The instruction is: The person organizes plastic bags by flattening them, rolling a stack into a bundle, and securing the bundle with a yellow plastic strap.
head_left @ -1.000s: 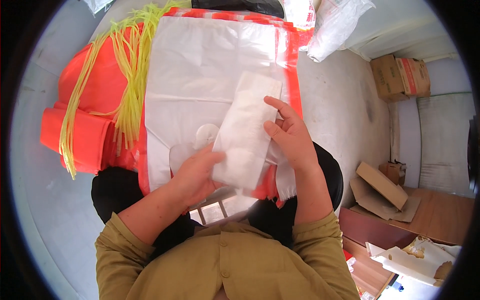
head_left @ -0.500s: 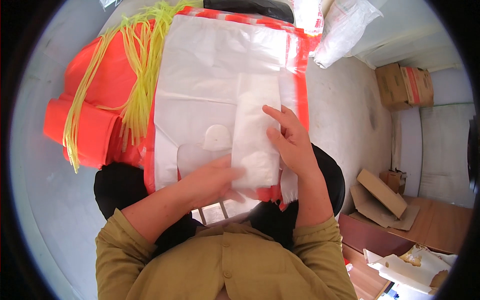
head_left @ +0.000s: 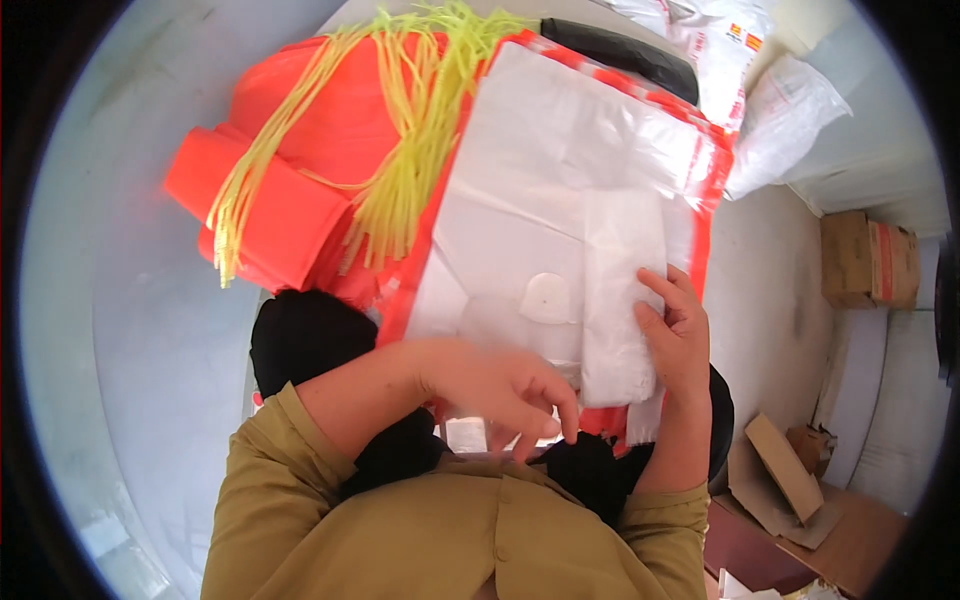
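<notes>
A long folded bundle of white plastic bags (head_left: 617,300) lies on a stack of large clear plastic bags (head_left: 520,160) with red edges, spread over my lap. My right hand (head_left: 680,325) rests on the bundle's right side, thumb and forefinger stretched out and apart on top. The other fingers are partly curled at its edge. My left hand (head_left: 510,390) is in the air below the bundle, slightly blurred, with its fingers apart and nothing in them. A white tab-shaped cut-out piece (head_left: 547,298) lies on the bags left of the bundle.
Yellow plastic strips (head_left: 400,170) drape over folded red plastic bags (head_left: 255,205) on the left. A black roll (head_left: 620,60) lies beyond the stack. White sacks (head_left: 790,120) stand at the far right. Cardboard boxes (head_left: 868,260) and a flattened carton (head_left: 780,480) are to the right.
My left hand has come off the bundle's lower end and moved toward my body. My right hand stays on the bundle. The whole view has shifted and tilted.
</notes>
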A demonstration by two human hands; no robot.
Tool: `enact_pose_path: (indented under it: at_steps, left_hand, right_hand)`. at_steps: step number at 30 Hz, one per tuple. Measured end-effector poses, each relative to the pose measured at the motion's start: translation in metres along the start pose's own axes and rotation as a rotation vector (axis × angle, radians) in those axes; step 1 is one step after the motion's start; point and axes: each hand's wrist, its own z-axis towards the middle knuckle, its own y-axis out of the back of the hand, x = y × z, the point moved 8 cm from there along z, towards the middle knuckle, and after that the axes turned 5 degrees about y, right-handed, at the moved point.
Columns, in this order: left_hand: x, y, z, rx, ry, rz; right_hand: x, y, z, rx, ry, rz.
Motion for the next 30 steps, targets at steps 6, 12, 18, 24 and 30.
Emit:
enact_pose_path:
  at_steps: [6,12,18,24,30]
  left_hand:
    - [-0.024,0.1,-0.09,-0.931,-0.669,-0.368]
    - [0.011,0.155,-0.139,-1.686,-0.321,0.074]
    - [0.018,0.168,-0.131,-1.701,-0.217,0.352]
    - [0.014,0.177,-0.14,-1.835,-0.224,0.58]
    - [0.021,0.203,-0.135,-1.798,-0.229,0.445]
  right_hand:
    - [0.005,-0.002,0.0,0.0,0.007,-0.008]
    - [0.005,0.0,0.0,0.007,0.021,-0.041]
    - [0.005,0.002,-0.002,0.009,0.043,-0.007]
    - [0.004,0.002,-0.003,-0.002,0.048,-0.019]
    - [-0.005,0.006,-0.003,0.051,0.027,-0.054]
